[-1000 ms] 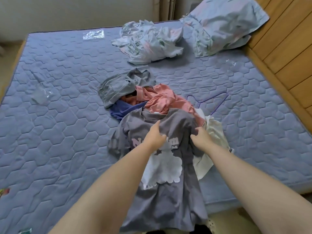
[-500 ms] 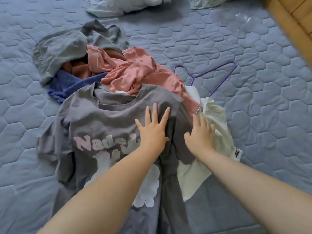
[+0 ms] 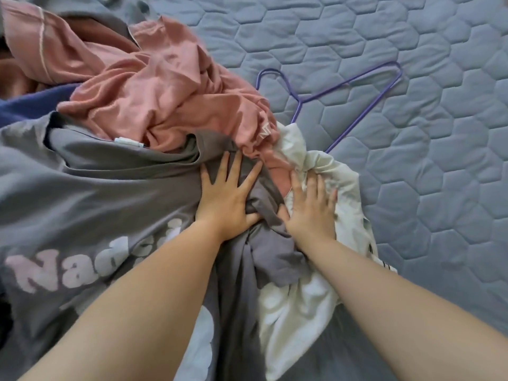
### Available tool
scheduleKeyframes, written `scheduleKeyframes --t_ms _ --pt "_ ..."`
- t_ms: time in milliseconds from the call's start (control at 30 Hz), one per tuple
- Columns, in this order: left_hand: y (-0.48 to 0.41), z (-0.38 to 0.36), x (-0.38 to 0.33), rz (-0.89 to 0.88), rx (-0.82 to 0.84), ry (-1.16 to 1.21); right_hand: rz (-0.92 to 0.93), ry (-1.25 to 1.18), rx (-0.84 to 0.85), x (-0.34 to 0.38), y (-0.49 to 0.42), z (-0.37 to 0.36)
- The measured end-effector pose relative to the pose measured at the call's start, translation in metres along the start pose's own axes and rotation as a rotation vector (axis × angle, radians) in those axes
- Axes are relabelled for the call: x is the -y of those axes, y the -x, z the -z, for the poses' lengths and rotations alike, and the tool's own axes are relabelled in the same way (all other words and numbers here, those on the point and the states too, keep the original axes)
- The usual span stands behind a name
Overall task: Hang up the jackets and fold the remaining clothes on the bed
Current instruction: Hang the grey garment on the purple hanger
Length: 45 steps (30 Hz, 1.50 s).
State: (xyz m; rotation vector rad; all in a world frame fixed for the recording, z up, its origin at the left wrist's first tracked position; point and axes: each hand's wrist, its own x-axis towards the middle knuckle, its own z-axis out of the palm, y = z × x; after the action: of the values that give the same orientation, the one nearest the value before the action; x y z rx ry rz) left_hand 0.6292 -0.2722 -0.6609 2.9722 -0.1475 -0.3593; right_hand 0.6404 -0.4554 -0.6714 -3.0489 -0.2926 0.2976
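Currently both flat, spread hands, left hand (image 3: pixel 226 196) and right hand (image 3: pixel 312 209), press the grey printed cotton T-shirt (image 3: pixel 115 193); bunched fabric underneath could crease any fold.

Your left hand (image 3: pixel 228 199) flat on the lettered T-shirt (image 3: pixel 110 193), your right hand (image 3: pixel 312 210) just right of it on a bunched garment (image 3: pixel 297 303), crumpled top (image 3: pixel 165 94) behind the T-shirt, hanger (image 3: pixel 301 101) behind-right on the bed (image 3: pixel 439 188).

Bare quilted mattress (image 3: pixel 417 193) fills the right and upper right of the frame, open to a hand except where a purple wire hanger (image 3: pixel 347 85) lies flat. The left and centre are heaped with an overlapping pink garment (image 3: pixel 165 92), grey T-shirt (image 3: pixel 110 193) and white garment (image 3: pixel 297 312).
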Motion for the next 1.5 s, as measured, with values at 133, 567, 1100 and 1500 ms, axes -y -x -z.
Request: scheduleKeyframes --t_ms 133,567,1100,1500 --pt "-0.003 -0.009 0.006 -0.026 -0.050 0.032 0.020 -0.071 -0.143 -0.003 -0.008 0.013" --pt "-0.002 -0.026 0.017 -0.114 -0.248 0.033 -0.024 -0.059 -0.097 0.016 -0.145 0.046" --pt "-0.008 -0.025 0.021 -0.100 -0.196 0.060 -0.210 0.116 -0.089 -0.039 -0.117 0.044" --pt "0.054 0.028 -0.054 0.333 0.085 0.381 -0.767 -0.367 -0.049 -0.091 0.064 0.082"
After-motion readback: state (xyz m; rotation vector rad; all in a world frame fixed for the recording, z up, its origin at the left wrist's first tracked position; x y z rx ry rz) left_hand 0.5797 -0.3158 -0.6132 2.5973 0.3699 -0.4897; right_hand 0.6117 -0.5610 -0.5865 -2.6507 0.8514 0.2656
